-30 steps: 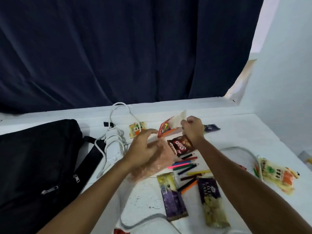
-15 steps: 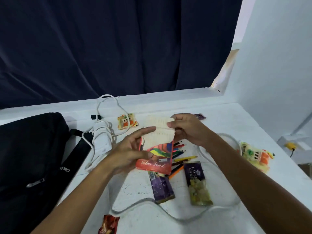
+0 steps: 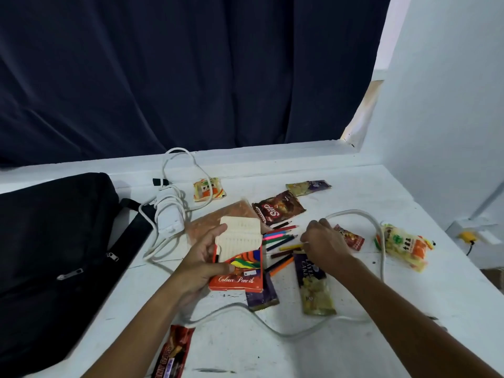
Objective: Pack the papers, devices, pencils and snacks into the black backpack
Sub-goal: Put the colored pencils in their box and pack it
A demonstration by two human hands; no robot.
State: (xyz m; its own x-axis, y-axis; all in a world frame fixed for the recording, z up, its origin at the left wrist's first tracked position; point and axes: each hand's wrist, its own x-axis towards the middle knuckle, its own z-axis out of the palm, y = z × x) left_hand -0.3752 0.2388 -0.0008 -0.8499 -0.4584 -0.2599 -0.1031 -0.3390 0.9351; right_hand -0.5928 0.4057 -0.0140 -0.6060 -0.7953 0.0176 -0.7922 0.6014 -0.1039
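**Box open, right hand goes for the loose pencils**

The left hand (image 3: 203, 259) grips the orange colour-pencil box (image 3: 236, 264) by its left edge, thumb across the front, flap standing open at the top. Half a second ago the right hand was up at that flap; now it has let go and dropped to the scatter of coloured pencils (image 3: 281, 241) lying just right of the box. The right hand (image 3: 323, 242) rests there with fingers curled down onto a yellow pencil; whether it has actually pinched it I cannot tell (the fingertips are hidden under the knuckles).

So the opening looks done, and the step in hand is probably gathering the pencils back into the box before anything goes in the bag. The black backpack (image 3: 51, 249) lies well to the left of the left hand, its visible zips closed. Snack packets surround the hands: a brown one (image 3: 278, 210) beyond the pencils, a purple cake packet (image 3: 313, 285) beneath the right wrist, a yellow-orange one (image 3: 403, 245) farther right. A white cable (image 3: 272, 327) loops beneath both forearms and could snag.
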